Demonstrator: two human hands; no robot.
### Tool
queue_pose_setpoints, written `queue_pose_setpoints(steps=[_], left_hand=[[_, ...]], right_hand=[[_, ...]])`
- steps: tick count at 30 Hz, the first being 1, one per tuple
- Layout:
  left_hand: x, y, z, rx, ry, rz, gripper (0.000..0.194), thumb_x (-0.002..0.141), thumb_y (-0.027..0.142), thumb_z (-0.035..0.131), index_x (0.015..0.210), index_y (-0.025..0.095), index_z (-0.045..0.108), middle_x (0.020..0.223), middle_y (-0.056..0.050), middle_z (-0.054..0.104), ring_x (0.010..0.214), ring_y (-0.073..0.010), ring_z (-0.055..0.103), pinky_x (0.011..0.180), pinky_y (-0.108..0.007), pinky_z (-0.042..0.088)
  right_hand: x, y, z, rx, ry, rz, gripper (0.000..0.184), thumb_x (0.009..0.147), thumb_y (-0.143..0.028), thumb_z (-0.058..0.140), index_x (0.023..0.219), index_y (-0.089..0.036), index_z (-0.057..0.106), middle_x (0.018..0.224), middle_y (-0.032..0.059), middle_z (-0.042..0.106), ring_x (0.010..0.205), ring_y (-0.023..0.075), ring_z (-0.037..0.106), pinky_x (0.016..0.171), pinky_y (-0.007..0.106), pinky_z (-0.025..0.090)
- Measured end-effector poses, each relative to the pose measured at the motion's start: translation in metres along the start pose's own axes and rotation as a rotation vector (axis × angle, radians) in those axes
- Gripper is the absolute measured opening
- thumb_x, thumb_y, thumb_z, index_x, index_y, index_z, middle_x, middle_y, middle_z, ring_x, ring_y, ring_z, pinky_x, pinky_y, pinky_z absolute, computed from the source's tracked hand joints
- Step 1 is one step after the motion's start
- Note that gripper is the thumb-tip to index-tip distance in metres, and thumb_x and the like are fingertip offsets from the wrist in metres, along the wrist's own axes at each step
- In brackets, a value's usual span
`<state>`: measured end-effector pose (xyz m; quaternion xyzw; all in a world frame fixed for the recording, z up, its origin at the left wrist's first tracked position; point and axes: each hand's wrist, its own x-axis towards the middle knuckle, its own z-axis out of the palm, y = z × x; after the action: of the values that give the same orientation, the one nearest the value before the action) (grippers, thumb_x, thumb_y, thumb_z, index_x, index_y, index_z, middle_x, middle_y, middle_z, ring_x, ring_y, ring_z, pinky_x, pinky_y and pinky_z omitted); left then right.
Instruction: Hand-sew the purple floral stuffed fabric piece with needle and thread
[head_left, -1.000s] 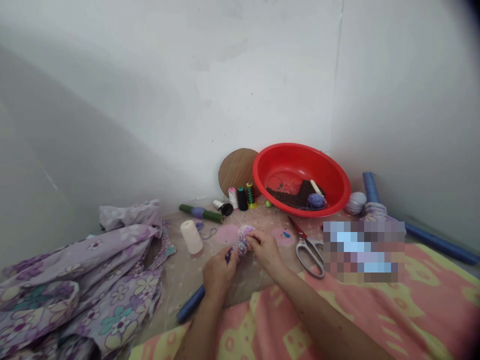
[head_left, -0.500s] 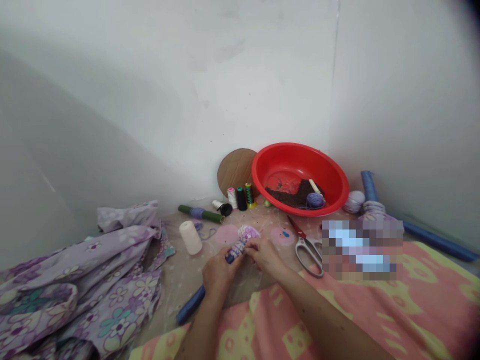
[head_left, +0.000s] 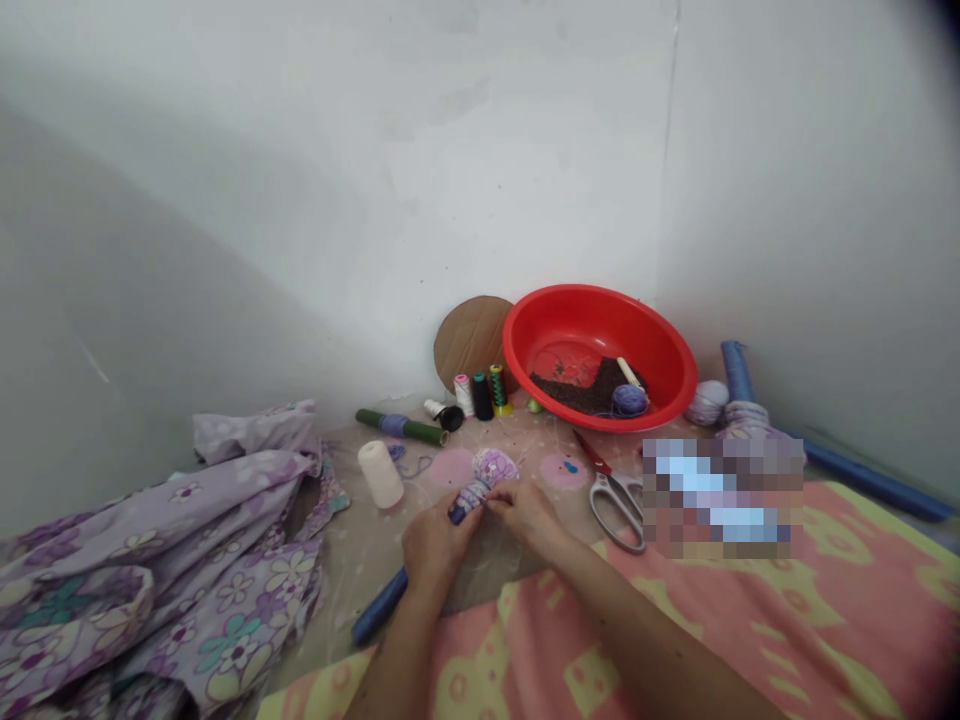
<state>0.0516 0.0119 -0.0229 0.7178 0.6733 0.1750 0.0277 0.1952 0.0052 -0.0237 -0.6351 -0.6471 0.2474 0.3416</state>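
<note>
A blue-wrapped stick [head_left: 380, 606] slants up through my left hand [head_left: 433, 545], whose fingers are wrapped round it. Its far end carries a rounded bundle of purple and white floral cloth [head_left: 493, 468], bound at the neck with thin cord. Thumb and fingertips of my right hand [head_left: 529, 515] are pinched together against the right side of that bound neck. Whatever lies between those fingertips is too small to make out. To the right lie scissors [head_left: 618, 512] with grey handles and red on the blades. A white thread cone [head_left: 381, 475] leans at the left.
A red basin [head_left: 679, 395] at the back holds dark material and a purple yarn ball [head_left: 629, 400]. Thread spools [head_left: 481, 398] stand beside a green tube [head_left: 421, 430]. Floral cloth [head_left: 247, 520] heaps at left; a pink-yellow blanket [head_left: 675, 610] covers the front. One patch is pixelated.
My right hand has shifted from the cloth bundle's top down to its neck, toward me. The bundle has turned, showing a larger purple flower. My left hand keeps hold of the stick.
</note>
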Motion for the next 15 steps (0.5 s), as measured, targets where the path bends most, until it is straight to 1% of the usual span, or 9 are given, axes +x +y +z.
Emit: queue_pose_setpoints(steps=[6,12,15], left_hand=[[-0.0011,0.0042,-0.0053,-0.008,-0.035,-0.036,0.052,0.068,0.063,0.034,0.103,0.031,0.056,0.082,-0.005,0.064,0.076,-0.0185,0.057,0.058,-0.023,0.036],[0.0000,0.0034,-0.0050,-0.016,-0.043,-0.033,0.052,0.068,0.062,0.035,0.104,0.031,0.055,0.084,-0.005,0.064,0.077,-0.0185,0.057,0.058,-0.022,0.035],[0.0008,0.0020,-0.0039,-0.014,-0.045,-0.031,0.050,0.068,0.062,0.035,0.103,0.033,0.055,0.083,-0.004,0.064,0.077,-0.0194,0.057,0.057,-0.023,0.035]], right_hand=[[-0.0008,-0.0031,-0.0015,-0.030,0.029,-0.006,0.020,0.070,-0.026,0.045,0.074,-0.024,0.065,0.067,-0.0009,0.062,0.062,0.0113,0.052,0.052,0.019,0.031],[-0.0009,-0.0010,0.0001,-0.051,-0.009,-0.026,0.022,0.069,-0.027,0.046,0.076,-0.026,0.066,0.070,-0.0016,0.064,0.066,0.0130,0.055,0.053,0.019,0.033],[0.0000,0.0007,-0.0001,-0.046,-0.022,-0.013,0.022,0.069,-0.029,0.048,0.079,-0.027,0.067,0.074,-0.0018,0.066,0.070,0.0138,0.056,0.055,0.020,0.034]])
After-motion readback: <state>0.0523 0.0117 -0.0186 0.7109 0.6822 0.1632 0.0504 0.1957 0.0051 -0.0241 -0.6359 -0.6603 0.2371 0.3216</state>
